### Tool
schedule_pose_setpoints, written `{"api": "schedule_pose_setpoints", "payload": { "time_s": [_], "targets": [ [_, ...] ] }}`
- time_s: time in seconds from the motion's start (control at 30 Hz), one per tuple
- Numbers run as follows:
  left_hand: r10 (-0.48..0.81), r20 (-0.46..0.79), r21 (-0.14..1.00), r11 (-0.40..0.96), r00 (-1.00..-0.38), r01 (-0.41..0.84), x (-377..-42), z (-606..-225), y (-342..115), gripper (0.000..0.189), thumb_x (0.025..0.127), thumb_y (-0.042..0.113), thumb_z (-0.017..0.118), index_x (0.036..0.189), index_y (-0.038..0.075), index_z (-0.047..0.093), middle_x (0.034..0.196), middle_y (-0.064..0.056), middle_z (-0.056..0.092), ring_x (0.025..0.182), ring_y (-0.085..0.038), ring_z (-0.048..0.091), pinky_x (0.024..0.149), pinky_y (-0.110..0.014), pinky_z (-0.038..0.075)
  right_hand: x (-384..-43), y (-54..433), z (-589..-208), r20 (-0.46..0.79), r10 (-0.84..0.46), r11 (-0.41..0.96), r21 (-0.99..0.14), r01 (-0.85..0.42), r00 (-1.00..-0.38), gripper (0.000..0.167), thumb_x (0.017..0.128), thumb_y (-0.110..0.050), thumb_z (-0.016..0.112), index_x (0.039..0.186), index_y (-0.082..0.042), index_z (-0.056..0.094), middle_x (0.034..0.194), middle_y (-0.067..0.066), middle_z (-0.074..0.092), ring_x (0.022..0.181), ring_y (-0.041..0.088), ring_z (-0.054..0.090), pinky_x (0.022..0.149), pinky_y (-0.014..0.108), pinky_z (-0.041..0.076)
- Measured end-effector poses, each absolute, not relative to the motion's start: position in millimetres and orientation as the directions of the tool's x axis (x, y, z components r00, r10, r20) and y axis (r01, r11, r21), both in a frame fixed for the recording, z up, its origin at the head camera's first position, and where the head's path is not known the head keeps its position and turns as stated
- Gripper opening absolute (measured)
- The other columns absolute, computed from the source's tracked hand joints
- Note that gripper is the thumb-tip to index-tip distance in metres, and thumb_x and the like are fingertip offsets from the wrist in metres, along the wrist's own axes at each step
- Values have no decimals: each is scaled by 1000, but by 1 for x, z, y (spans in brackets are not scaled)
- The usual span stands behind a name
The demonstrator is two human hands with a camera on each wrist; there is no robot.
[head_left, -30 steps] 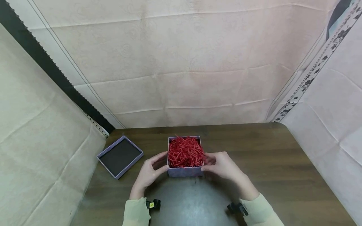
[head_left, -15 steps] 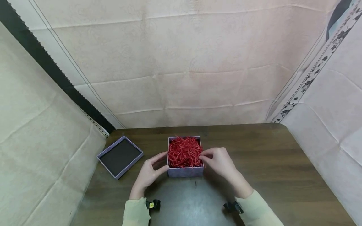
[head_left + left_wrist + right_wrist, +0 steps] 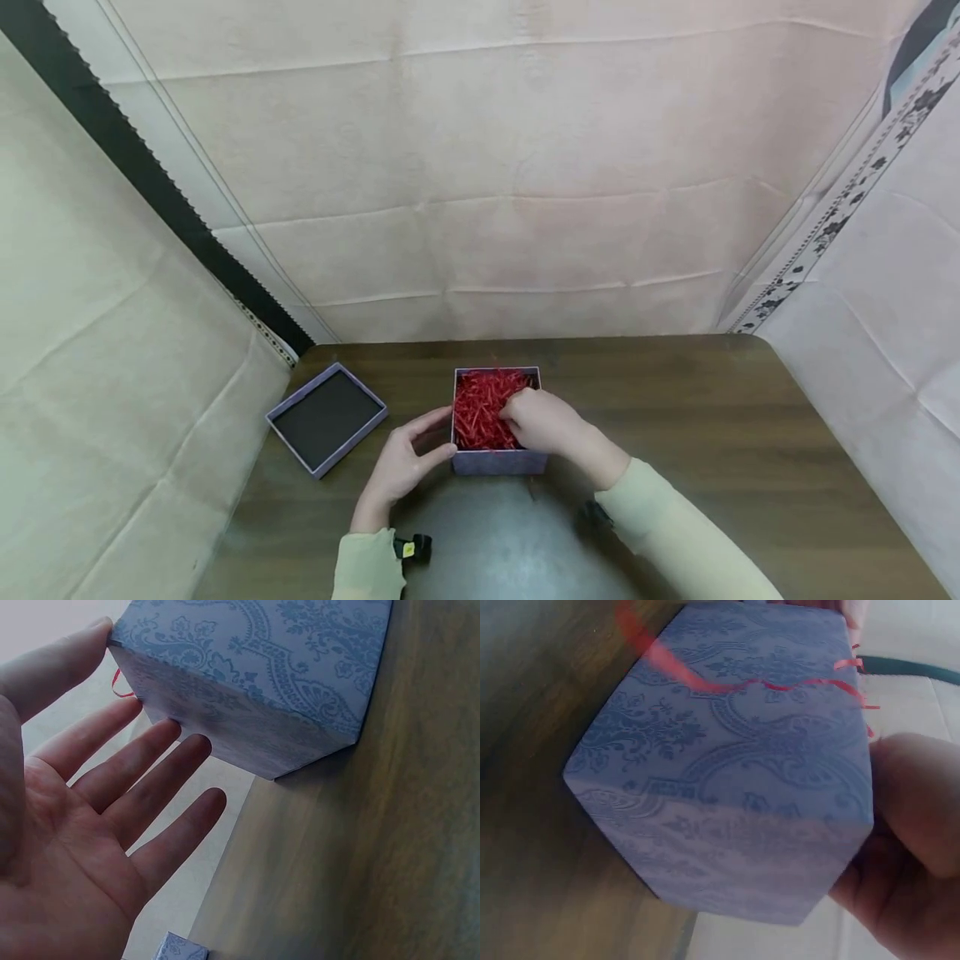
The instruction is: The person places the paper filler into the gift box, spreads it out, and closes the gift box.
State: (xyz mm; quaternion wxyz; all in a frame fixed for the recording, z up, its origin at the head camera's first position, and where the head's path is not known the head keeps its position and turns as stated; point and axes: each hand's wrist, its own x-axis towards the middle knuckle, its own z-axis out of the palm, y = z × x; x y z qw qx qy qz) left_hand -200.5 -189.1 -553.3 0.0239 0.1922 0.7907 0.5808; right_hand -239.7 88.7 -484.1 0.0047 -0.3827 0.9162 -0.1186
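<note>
Left hand (image 3: 395,471), fingers extended and unclenched, lay at eight o'clock of box (image 3: 495,464), thumb tip touching corner. Right hand (image 3: 546,422) lay across box's three o'clock rim, in red shredded paper (image 3: 477,410); fingertips hidden, so we could not tell whether they grasped any. Box stood on wooden table (image 3: 675,417), at six o'clock in head view. We saw shallow dark-lined lid (image 3: 327,420) inside-up at box's nine o'clock, well apart.
</note>
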Motion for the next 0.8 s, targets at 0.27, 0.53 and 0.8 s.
{"api": "schedule_pose_setpoints", "payload": {
  "time_s": [0.27,0.53,0.8],
  "targets": [
    [328,186,927,254,-926,276,-200,-552,-188,59,96,20,84,151,13,63,150,-6,63,138,-29,60,113,-59,46,-244,82,-483,-143,-693,710,-305,-635,-706,30,99,2,59,75,-16,66,61,-8,43,58,9,36,57,28,35],
    [318,166,932,259,-933,254,-200,-552,-188,61,95,20,84,151,9,62,152,-8,62,140,-32,58,115,-60,45,-235,105,-460,-104,-711,669,-404,-624,-695,28,105,-6,62,126,-8,80,92,2,77,68,5,54,67,28,53],
    [316,157,936,254,-936,243,-200,-550,-188,61,94,18,85,150,7,62,151,-8,62,140,-31,58,115,-58,45,-215,144,-458,69,-604,631,-568,-529,-794,31,107,-7,64,135,-8,75,94,0,78,51,1,40,53,25,44]
  ]
}}
